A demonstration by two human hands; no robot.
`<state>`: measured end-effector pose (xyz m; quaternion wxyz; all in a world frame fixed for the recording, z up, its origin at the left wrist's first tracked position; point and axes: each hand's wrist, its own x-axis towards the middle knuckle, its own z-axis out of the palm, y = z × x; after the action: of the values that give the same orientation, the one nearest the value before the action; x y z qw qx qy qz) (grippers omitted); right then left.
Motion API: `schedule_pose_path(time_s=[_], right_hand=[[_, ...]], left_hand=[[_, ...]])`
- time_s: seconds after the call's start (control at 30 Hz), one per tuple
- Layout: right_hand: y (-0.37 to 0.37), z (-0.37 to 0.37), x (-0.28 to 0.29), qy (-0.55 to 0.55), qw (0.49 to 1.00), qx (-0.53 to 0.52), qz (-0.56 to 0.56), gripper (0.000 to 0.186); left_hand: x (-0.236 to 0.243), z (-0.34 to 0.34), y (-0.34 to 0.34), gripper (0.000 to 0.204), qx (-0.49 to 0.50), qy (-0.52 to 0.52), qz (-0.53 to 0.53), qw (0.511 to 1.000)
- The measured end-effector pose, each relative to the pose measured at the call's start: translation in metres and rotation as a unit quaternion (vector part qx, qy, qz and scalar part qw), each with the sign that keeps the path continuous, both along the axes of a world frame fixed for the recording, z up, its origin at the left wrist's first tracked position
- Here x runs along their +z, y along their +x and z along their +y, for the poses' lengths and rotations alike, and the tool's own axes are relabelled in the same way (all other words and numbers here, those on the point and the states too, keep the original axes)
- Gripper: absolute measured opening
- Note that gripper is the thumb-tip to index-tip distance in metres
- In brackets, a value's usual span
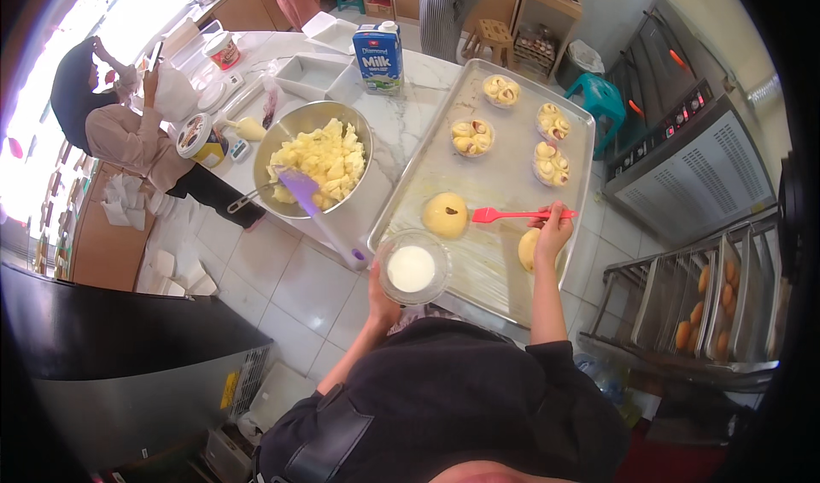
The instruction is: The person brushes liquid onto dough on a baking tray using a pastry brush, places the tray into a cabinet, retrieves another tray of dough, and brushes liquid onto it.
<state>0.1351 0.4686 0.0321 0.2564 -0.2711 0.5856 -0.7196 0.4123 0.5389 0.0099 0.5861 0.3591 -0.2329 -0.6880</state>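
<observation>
My left hand (382, 298) grips the side of a clear bowl (442, 265) with white liquid (411, 269) in it, held over the near left edge of a metal baking tray (504, 299). In my right hand (555, 230) is a red pastry brush (512, 215), its bristles pointing left beside a round dough bun (445, 216) that has a dark spot on top. Another dough bun (529, 250) lies under my right hand, partly hidden by it. Farther up the tray stand several filled dough cups (473, 138) in paper cases.
To the left, a steel bowl (366, 171) holds yellow crumbly dough and a purple spatula (301, 191). Behind it are a blue milk carton (378, 59) and white containers (309, 76). An oven (696, 141) and a tray rack (683, 312) stand right. A person (128, 124) is at far left.
</observation>
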Motion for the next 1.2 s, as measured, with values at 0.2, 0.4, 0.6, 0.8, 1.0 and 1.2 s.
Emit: schedule_pose_path(time_s=[0.2,0.4,0.6,0.8,1.0,1.2], right_hand=[[0.036,0.044,0.038,-0.108,0.985,0.090,-0.102,0.028],[0.074,0.071,0.048,-0.064,0.977,0.202,0.012,0.026],[0.071,0.068,0.042,-0.057,0.973,0.222,0.001,0.024],[0.056,0.054,0.046,-0.061,0.971,0.230,-0.035,0.025],[0.017,0.024,0.019,-0.034,0.973,0.196,-0.120,0.020],[0.001,0.010,-0.025,0.020,0.972,0.183,-0.145,0.020]], left_hand=[[0.007,-0.003,-0.002,0.051,0.011,-0.016,-0.043,0.999],[0.006,-0.009,-0.009,0.048,-0.051,-0.002,0.018,0.999],[0.005,-0.009,-0.010,0.049,-0.062,0.000,0.001,0.998],[0.003,-0.008,-0.005,0.050,-0.061,-0.014,-0.004,0.998],[-0.005,-0.003,0.004,0.049,-0.025,0.012,0.003,1.000],[0.009,-0.002,0.004,0.049,-0.014,-0.012,-0.045,0.999]])
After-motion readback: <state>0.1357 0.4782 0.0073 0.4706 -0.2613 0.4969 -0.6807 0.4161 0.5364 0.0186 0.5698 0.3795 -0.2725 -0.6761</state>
